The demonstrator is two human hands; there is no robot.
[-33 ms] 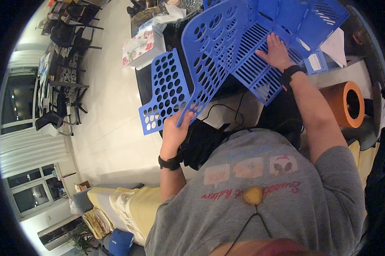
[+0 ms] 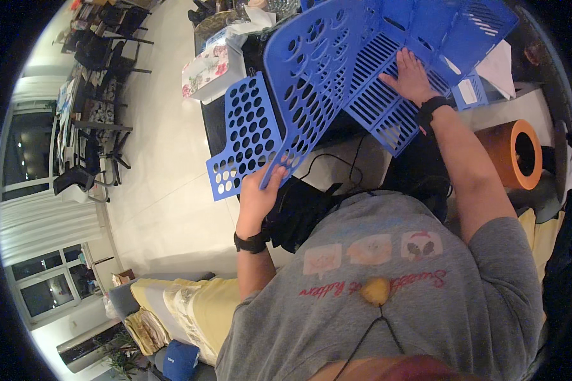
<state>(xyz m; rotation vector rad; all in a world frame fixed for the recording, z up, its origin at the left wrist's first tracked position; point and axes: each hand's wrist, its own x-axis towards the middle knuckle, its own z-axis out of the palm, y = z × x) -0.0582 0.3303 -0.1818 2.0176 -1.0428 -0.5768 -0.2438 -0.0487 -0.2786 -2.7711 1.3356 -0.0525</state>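
Note:
My left hand [image 2: 258, 197] is closed around the near lower corner of a blue perforated side panel [image 2: 317, 82] with round and oval holes. That panel stands tilted beside a slotted blue base [image 2: 378, 105], and whether the two are joined is hard to make out. My right hand [image 2: 414, 77] lies on the slotted base, palm down with fingers stretched out. Upright blue divider walls [image 2: 470, 38] rise beyond my right hand. A second blue perforated panel [image 2: 251, 117] lies over the table edge, left of the one I hold.
A flowered tissue box [image 2: 206, 71] stands at the table's left edge. White paper [image 2: 498, 70] and a small blue piece with a white label [image 2: 468, 92] lie at the right. Near my right forearm is an orange cylinder [image 2: 511, 152]. A black cable [image 2: 336, 159] hangs below the table.
The perforated panel in my left hand has tipped slightly to the left. My right hand has stayed in place on the slotted base.

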